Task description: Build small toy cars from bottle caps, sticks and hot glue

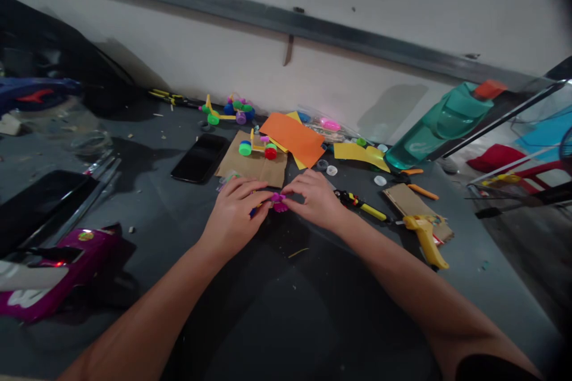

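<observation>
Both hands meet over the dark table, at a small purple plastic piece (pixel 279 202) with an uneven outline. My left hand (pixel 236 211) pinches its left side, and a bit of blue and yellow shows under those fingers, mostly hidden. On the other side, the thumb and fingertips of my right hand (pixel 315 199) close on the piece. Just beyond them lies a cardboard sheet (pixel 227 161), with a small toy car (pixel 257 147) on it that has green, blue and red bottle-cap wheels. A yellow-and-black cutter (pixel 366 208) rests beside my right wrist.
A black phone (pixel 199 158) lies left of the cardboard. Orange paper (pixel 295 137) and other toy parts (pixel 239 108) sit by the wall. Rightward are a yellow glue gun (pixel 426 241), orange-handled pliers (pixel 422 191) and a tilted green bottle (pixel 440 125). A magenta device (pixel 89 250) is at left.
</observation>
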Motion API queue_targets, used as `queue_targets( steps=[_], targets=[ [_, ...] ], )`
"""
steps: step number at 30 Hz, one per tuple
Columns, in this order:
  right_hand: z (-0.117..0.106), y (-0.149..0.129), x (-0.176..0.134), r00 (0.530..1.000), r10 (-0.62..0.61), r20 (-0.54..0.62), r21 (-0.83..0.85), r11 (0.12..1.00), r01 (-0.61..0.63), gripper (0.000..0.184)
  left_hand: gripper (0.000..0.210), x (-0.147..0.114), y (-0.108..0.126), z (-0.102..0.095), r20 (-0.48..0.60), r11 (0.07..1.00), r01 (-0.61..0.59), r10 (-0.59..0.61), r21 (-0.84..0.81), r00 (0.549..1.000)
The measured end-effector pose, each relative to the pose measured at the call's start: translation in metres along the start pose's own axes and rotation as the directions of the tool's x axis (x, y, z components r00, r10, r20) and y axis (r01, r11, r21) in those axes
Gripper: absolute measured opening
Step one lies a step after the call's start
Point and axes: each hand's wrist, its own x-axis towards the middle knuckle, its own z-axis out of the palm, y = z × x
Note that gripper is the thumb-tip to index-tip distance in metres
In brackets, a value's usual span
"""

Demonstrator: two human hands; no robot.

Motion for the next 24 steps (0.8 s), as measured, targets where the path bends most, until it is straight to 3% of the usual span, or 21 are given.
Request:
queue_targets(
  steps=[12,19,24],
  targets=[
    [0.003,-0.002,-0.002,1.000,0.015,0.000,0.011,1.000,-0.015,0.017,0.021,0.000,0.001,-0.001,0.003,1.000,0.001,-0.001,-0.016,1.000],
    [-0.005,0.002,-0.007,0.998,-0.062,-0.010,0.038,0.997,0.062,0.027,0.019,0.000,0.003,-0.003,0.021,1.000,0.002,-0.002,-0.007,1.000],
    [-0.008,0.000,-0.017,0.994,-0.111,-0.023,-0.044,0.993,0.110,0.026,0.021,0.001,0.003,-0.003,0.014,1.000,0.014,-0.014,-0.015,1.000]
  ],
)
